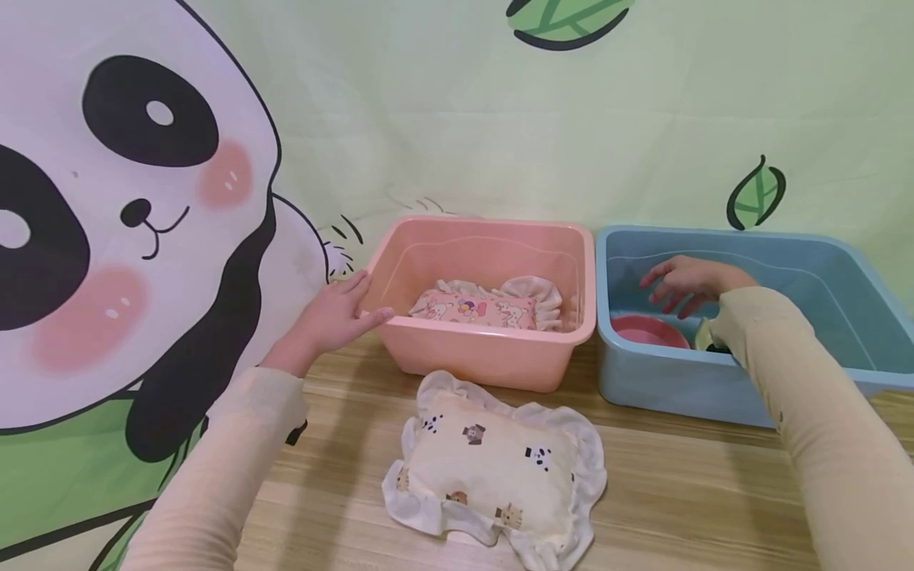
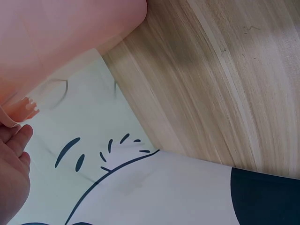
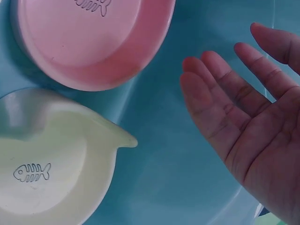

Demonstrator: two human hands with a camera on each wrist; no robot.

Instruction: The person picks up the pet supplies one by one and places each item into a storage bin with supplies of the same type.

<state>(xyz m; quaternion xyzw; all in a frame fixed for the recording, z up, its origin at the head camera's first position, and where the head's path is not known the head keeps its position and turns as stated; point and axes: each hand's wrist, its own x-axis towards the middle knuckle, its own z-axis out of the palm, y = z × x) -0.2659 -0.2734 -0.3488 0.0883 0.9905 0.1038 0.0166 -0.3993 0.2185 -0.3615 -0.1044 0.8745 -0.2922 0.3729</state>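
Right grip (image 1: 689,279) empty, relaxed, over blue tub (image 1: 664,385); pink bowl (image 3: 93,47), yellow bowl (image 3: 56,183) beside it
Left grip (image 1: 332,317) rests uncurled on pink tub (image 1: 485,358), perhaps to steady it

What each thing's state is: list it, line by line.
Pink pillow: lying down, partly hidden
Cream pillow: lying flat, outside the tubs
Pink bowl: upright
Yellow bowl: upright
Pink tub: upright, open-topped, holding the pink pillow
Blue tub: upright, open-topped, holding both bowls
Left hand: touching the pink tub
Right hand: open, holding nothing
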